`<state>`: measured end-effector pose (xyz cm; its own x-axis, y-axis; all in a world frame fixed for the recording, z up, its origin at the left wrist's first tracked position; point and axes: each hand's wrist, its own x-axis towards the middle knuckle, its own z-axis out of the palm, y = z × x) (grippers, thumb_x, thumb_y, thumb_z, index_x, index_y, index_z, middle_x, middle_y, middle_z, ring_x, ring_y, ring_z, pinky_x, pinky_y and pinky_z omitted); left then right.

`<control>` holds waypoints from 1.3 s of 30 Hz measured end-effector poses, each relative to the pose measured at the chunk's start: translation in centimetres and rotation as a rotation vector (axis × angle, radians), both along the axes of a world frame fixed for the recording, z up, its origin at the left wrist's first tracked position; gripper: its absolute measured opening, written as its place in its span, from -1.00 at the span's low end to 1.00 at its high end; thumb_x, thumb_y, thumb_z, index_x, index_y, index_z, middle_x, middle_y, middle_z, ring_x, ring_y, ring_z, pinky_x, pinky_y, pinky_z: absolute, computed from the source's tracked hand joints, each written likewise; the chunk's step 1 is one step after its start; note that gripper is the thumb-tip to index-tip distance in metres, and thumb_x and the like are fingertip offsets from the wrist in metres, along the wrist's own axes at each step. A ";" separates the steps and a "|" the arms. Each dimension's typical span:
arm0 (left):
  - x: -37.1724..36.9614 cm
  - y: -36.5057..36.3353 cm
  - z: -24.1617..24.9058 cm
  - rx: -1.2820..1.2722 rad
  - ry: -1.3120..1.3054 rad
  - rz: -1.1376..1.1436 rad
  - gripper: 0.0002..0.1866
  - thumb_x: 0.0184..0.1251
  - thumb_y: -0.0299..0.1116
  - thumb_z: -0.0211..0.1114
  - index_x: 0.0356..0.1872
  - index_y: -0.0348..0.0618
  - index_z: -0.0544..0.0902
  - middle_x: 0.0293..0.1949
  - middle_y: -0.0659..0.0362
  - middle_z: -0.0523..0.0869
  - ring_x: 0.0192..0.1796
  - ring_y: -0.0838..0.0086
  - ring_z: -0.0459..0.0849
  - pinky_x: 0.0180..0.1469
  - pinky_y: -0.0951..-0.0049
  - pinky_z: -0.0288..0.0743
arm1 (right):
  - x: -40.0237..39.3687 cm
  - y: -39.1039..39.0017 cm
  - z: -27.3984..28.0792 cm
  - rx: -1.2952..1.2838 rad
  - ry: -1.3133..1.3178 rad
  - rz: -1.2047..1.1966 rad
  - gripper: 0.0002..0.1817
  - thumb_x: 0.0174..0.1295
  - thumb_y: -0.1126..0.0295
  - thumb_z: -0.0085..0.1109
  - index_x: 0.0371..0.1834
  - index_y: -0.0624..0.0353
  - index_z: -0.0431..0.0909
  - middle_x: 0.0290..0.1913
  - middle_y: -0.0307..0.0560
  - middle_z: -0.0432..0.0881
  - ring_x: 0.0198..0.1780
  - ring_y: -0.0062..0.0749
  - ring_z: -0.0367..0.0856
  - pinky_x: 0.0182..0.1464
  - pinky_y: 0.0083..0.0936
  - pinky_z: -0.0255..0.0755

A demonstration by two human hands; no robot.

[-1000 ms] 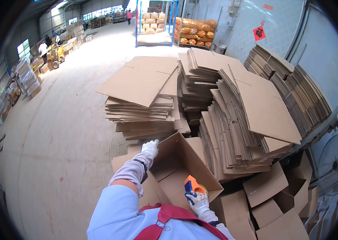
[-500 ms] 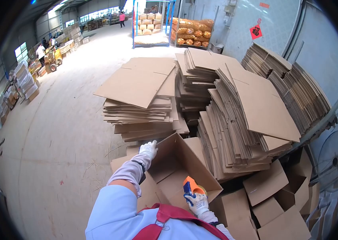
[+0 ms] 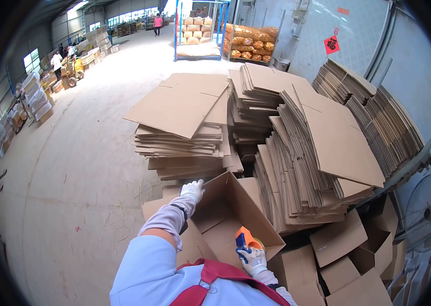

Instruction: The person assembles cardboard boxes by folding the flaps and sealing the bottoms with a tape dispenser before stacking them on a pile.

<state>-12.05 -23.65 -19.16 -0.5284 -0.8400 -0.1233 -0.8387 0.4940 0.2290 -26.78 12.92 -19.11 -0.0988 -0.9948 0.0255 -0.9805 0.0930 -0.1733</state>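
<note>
In front of me an opened cardboard box [image 3: 256, 217] stands with its inside facing up. At its far left corner my left hand [image 3: 193, 190], in a white glove, is closed on the upper edge. My right hand [image 3: 254, 260], also gloved, grips an orange and blue tape dispenser [image 3: 246, 238] over the near right part of the box. A yellowish tape roll shows partly beside its orange body. The glove hides the dispenser's handle.
Tall stacks of flat cardboard [image 3: 180, 102] rise just beyond the box, with more leaning cardboard [image 3: 386, 122] along the wall. Opened boxes [image 3: 340, 239] crowd the right side, near a round fan [image 3: 427, 211]. Far off are a blue rack [image 3: 177, 30] and a person in pink [image 3: 158, 24].
The scene has shifted slightly to the right in view. Both hands keep their holds on the box and the tape dispenser, with hardly any movement.
</note>
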 end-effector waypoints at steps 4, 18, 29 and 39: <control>-0.2 -0.2 0.6 0.010 -0.014 0.005 -0.54 0.39 -0.04 0.16 0.22 0.03 0.43 0.01 0.01 0.65 0.09 0.16 0.63 0.11 0.13 0.47 | -0.1 -0.1 0.2 0.014 -0.016 -0.017 -0.65 0.12 0.18 0.21 0.02 -0.39 0.59 -0.20 -0.17 0.60 -0.09 -0.27 0.60 -0.01 -0.21 0.40; 0.0 -0.2 0.1 -0.027 0.021 -0.010 -0.60 0.37 -0.06 0.18 0.10 -0.03 0.46 -0.03 -0.02 0.67 0.06 0.13 0.65 0.07 0.11 0.49 | 0.1 0.0 0.5 0.005 -0.051 -0.034 -0.61 0.08 0.19 0.23 0.04 -0.38 0.60 -0.19 -0.07 0.60 -0.10 -0.17 0.58 -0.01 -0.13 0.40; 0.1 -0.5 0.9 0.036 0.051 0.028 -0.59 0.34 -0.03 0.20 0.13 0.07 0.53 0.00 0.01 0.69 0.08 0.12 0.65 0.12 0.14 0.50 | -0.1 0.1 -0.8 -0.073 -0.030 -0.015 -0.72 0.12 0.20 0.22 -0.07 -0.38 0.63 -0.28 -0.14 0.57 -0.14 -0.25 0.58 -0.03 -0.18 0.40; 13.9 -11.9 -15.0 0.578 0.377 -0.415 -0.61 0.37 -0.27 0.24 0.09 -0.33 0.55 -0.04 0.06 0.72 -0.11 0.43 0.71 -0.03 0.41 0.59 | 1.6 6.4 8.4 -0.697 -0.639 -0.460 -0.74 0.07 0.34 0.31 -0.13 -0.09 0.71 -0.19 -0.12 0.66 -0.12 -0.07 0.59 -0.06 -0.24 0.46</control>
<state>1.86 -35.58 -34.17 -0.8763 -0.4234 -0.2299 -0.4281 0.4652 0.7748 -25.22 19.36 -10.74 -0.6605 -0.6428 0.3880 -0.5834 0.1142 -0.8041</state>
